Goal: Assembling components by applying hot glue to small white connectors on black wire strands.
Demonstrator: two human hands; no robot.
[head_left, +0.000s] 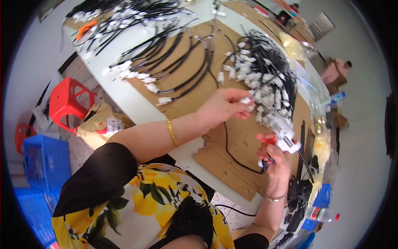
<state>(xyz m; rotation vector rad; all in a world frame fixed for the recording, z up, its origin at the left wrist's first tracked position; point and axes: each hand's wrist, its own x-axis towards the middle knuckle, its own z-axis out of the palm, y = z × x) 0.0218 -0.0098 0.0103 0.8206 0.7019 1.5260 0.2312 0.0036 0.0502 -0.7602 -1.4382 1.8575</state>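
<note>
My left hand (226, 108) is closed in a pinch on a white plastic connector (247, 101) at the end of a dark cable. To its right, my right hand (275, 159) grips a glue gun (286, 141) with a white body and a red trigger. A black stick (306, 166) juts from the gun's back. The gun's front end is near the pinched connector; whether they touch I cannot tell. Beyond my hands lies a heap of black cables with white connectors (269, 83). Several sleeved cables (195, 74) are spread in a row at the left.
Brown cardboard (226, 159) covers much of the white table (145, 97). More cables (128, 16) are piled at the far left, beside an orange tool (86, 29). A black cord (228, 145) loops over the cardboard. Red stool (68, 103) and blue crates (45, 162) stand left; a person (335, 71) is far right.
</note>
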